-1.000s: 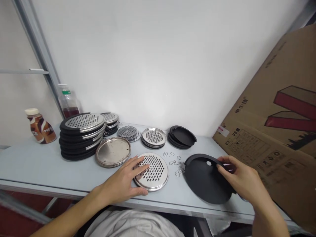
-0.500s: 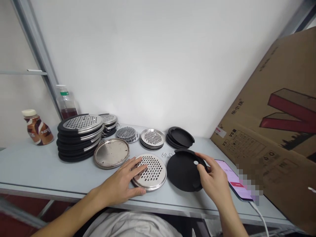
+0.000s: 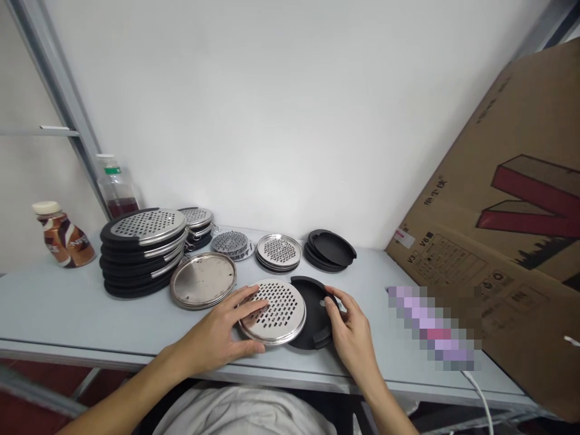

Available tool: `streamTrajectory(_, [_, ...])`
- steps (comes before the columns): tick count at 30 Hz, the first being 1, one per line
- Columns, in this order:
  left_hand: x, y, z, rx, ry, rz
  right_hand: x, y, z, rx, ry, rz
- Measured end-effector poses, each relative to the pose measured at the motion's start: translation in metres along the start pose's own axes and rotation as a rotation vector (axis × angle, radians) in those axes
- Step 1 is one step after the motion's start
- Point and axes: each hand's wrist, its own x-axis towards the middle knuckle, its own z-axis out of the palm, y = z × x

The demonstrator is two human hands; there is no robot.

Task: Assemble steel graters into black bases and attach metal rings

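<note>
My left hand [image 3: 226, 323] holds a round perforated metal disc [image 3: 280, 311], its fingers across the top and its thumb at the near rim. My right hand [image 3: 351, 326] grips the right edge of a round black cover [image 3: 310, 317] with a raised, broken rim. A small pale round spot shows by that thumb. The disc overlaps the cover's left part and hides it. Just left of my left hand lies a stack of plain round metal plates [image 3: 203, 279].
Behind are stacked perforated discs [image 3: 278, 251], grey toothed discs [image 3: 231, 243] and black covers [image 3: 333, 248]. Tall stacks of black-edged discs [image 3: 145, 248], a brown bottle [image 3: 67, 238] and a clear bottle [image 3: 118, 193] stand left. At right, a cardboard box [image 3: 453, 241] leans beside a blurred-out phone [image 3: 428, 329].
My right hand has brought the black cover left, and its left part now lies under the perforated disc. The small rings behind it are now out of sight. My left hand stays on the disc.
</note>
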Motion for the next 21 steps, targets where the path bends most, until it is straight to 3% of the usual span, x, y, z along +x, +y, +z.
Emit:
streamTrajectory(13, [-0.002, 0.003, -0.005, -0.002, -0.018, 0.032, -0.007, 0.001, 0.008, -0.053, -0.187, -0.042])
streamTrajectory(21, [-0.001, 0.004, -0.006, -0.041, -0.026, -0.005, -0.014, -0.004, -0.012, -0.236, -0.370, -0.311])
